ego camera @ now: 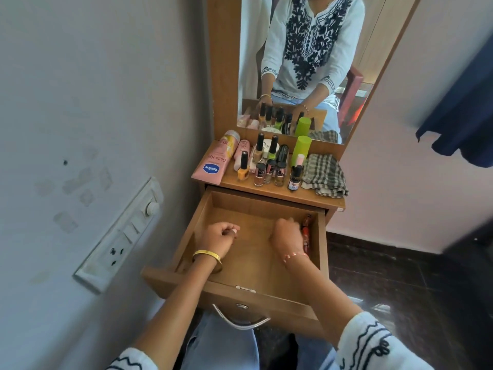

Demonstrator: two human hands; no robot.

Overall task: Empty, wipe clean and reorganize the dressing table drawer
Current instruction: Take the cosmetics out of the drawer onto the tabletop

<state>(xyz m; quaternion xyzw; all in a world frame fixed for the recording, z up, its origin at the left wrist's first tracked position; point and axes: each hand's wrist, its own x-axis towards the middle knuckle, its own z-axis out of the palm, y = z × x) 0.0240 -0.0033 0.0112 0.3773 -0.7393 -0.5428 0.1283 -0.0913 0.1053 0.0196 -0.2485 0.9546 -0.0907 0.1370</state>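
The wooden drawer (202, 222) stands pulled fully out below the dressing table top (269, 192). Both hands are inside it. The left hand (217, 237), at the drawer's left half, has its fingers curled in, thumb against the forefinger; whether it pinches anything cannot be told. The right hand (286, 236), at the drawer's right half, reaches with curled fingers toward red and orange tubes (306, 231) lying along the drawer's right wall; contact or grip cannot be confirmed. Behind the drawer, on the table top, stand nail polish bottles (260, 173), a pink Vaseline tube (213, 164) lying at the left, a green cylinder (301, 148), and a folded checked cloth (324, 173) at the right.
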